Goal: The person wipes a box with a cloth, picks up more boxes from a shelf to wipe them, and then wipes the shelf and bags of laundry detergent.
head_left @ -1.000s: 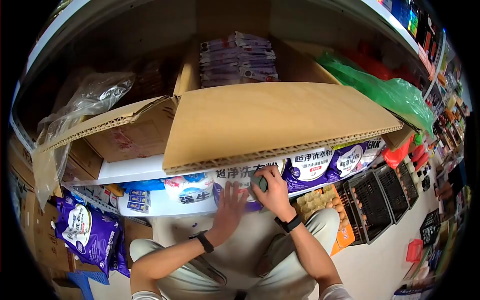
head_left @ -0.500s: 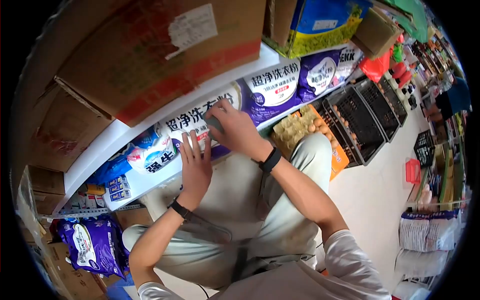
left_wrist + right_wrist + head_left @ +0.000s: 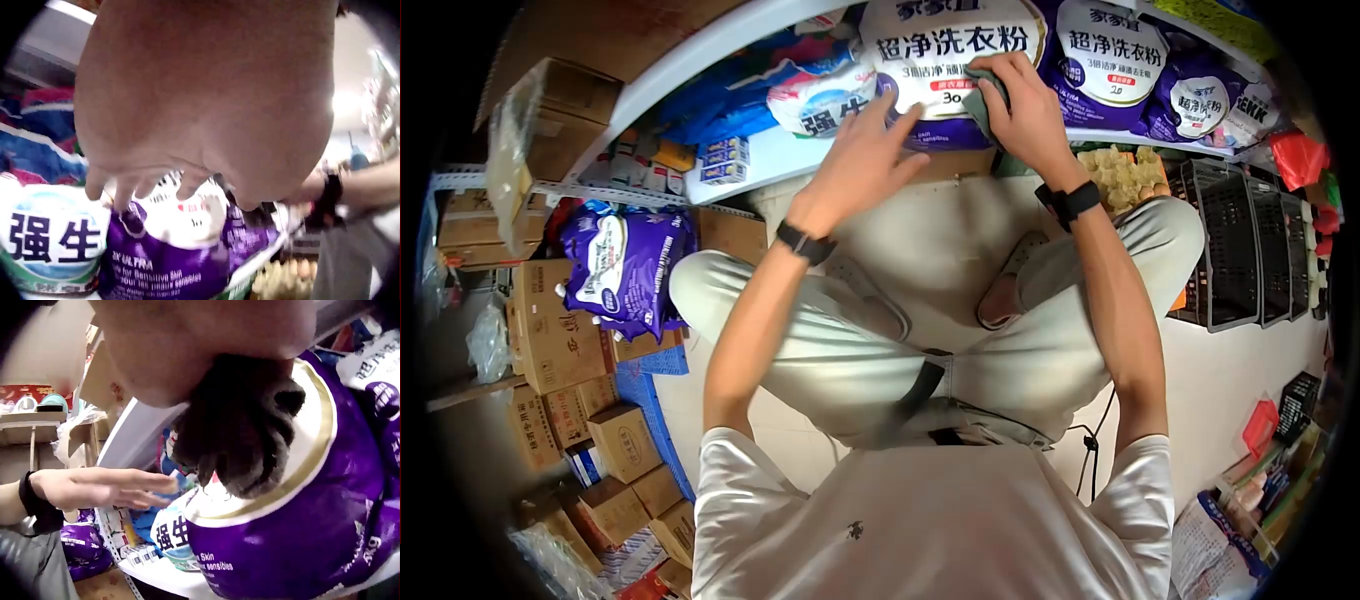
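Note:
My right hand (image 3: 1028, 115) holds a dark grey-green cloth (image 3: 244, 431) at the front of a large purple and white laundry powder bag (image 3: 955, 45). The cloth is bunched under the fingers and covers part of the printed label. My left hand (image 3: 855, 170) has its fingers extended and spread, with nothing in them, in front of the bag's lower left side. In the right wrist view it appears side-on, its fingers straight. Left of the large bag stands a white and blue bag (image 3: 56, 237) with big dark characters.
More purple powder bags (image 3: 1112, 60) line the white shelf (image 3: 750, 190) to the right. Small blue boxes (image 3: 723, 160) sit at its left end. An egg tray (image 3: 1120, 172) and black crates (image 3: 1220, 250) stand right of the knees; cardboard boxes (image 3: 560, 320) and another purple bag (image 3: 625, 265) are left.
The head view has tilted down from the upper-shelf cartons to the lower shelf and my lap. My left hand has drawn away leftward from the cloth hand; the right still holds the cloth.

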{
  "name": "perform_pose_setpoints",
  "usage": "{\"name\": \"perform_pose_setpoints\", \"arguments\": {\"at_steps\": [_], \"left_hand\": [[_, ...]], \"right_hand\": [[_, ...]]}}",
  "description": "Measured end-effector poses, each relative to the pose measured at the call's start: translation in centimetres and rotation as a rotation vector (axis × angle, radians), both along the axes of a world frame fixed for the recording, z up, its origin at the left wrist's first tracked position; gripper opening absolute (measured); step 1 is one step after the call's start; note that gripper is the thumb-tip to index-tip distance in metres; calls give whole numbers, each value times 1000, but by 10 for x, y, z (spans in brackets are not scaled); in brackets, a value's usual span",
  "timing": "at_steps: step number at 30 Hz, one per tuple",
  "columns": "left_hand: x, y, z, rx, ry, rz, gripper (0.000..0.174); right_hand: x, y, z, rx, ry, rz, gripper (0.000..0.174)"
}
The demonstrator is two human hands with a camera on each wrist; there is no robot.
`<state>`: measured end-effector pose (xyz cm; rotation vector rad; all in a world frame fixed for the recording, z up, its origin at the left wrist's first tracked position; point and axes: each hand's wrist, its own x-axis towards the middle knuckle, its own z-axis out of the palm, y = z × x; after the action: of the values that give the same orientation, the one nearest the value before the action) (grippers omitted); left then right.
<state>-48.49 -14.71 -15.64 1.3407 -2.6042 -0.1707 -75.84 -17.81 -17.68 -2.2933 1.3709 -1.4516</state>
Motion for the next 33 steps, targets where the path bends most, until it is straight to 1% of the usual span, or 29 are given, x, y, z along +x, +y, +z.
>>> {"name": "perform_pose_setpoints", "arguments": {"at_steps": [1, 3, 4, 5, 7, 8, 9, 11, 12, 13, 14, 15, 16, 17, 19, 21, 23, 24, 25, 26, 27, 28, 30, 31, 33], "left_hand": [[15, 12, 13, 126, 113, 54, 67], [53, 46, 61, 329, 515, 230, 62], [78, 64, 88, 369, 639, 235, 62], [106, 86, 116, 408, 764, 242, 63], [160, 141, 164, 241, 888, 257, 64], [194, 169, 180, 139, 954, 341, 64], [224, 200, 192, 37, 1024, 428, 64], [260, 264, 204, -187, 1081, 591, 65], [279, 294, 199, -258, 1121, 662, 64], [302, 320, 185, -340, 1163, 722, 63], [336, 346, 162, -323, 1197, 745, 60], [364, 371, 128, -306, 1231, 775, 56], [375, 393, 90, -288, 1167, 872, 54], [382, 415, 55, -256, 1103, 978, 51], [354, 439, -5, -33, 1236, 1307, 51], [333, 455, -66, 170, 1364, 1345, 47], [332, 473, -164, 219, 1444, 1095, 42], [318, 464, -203, 290, 1323, 1252, 37], [278, 456, -214, 330, 1274, 1185, 34], [211, 438, -201, 743, 1230, 1231, 34], [189, 428, -207, 867, 1145, 1262, 36], [171, 423, -225, 883, 1114, 1291, 37], [138, 431, -249, 635, 1140, 995, 43], [128, 429, -254, 605, 1131, 921, 43], [111, 427, -258, 825, 1018, 1026, 42]], "right_hand": [[-3, 7, 6, 13, -1, -15, 25], [-8, 22, 14, 53, -6, -42, 29], [-13, 27, 14, 42, -49, -43, 33], [-22, 33, 14, 79, -85, -26, 33], [-35, 36, 11, 77, -106, -79, 31], [-39, 35, 11, 59, -148, -89, 30], [-41, 33, 13, 45, -185, -95, 28], [-42, 35, 26, 81, -297, -126, 28], [-43, 37, 29, 27, -295, -141, 29], [-44, 35, 31, -40, -299, -158, 30], [-45, 33, 32, -59, -280, -162, 29], [-44, 35, 34, -72, -260, -160, 29], [-40, 40, 39, -60, -257, -143, 28], [-38, 43, 42, -21, -251, -107, 27], [-34, 43, 47, -16, -248, -30, 28], [-28, 45, 50, 8, -237, -53, 28], [-23, 39, 52, 10, -283, -57, 29], [-21, 37, 49, 21, -302, -60, 30], [-19, 37, 46, 38, -317, -62, 31], [-16, 43, 43, 109, -292, -46, 33], [-15, 48, 45, 106, -295, -22, 34], [-11, 55, 48, 105, -298, -3, 34], [-9, 61, 51, 122, -359, 30, 37], [-9, 61, 52, 64, -341, 19, 39], [-12, 64, 53, 14, -370, -24, 38]]}}
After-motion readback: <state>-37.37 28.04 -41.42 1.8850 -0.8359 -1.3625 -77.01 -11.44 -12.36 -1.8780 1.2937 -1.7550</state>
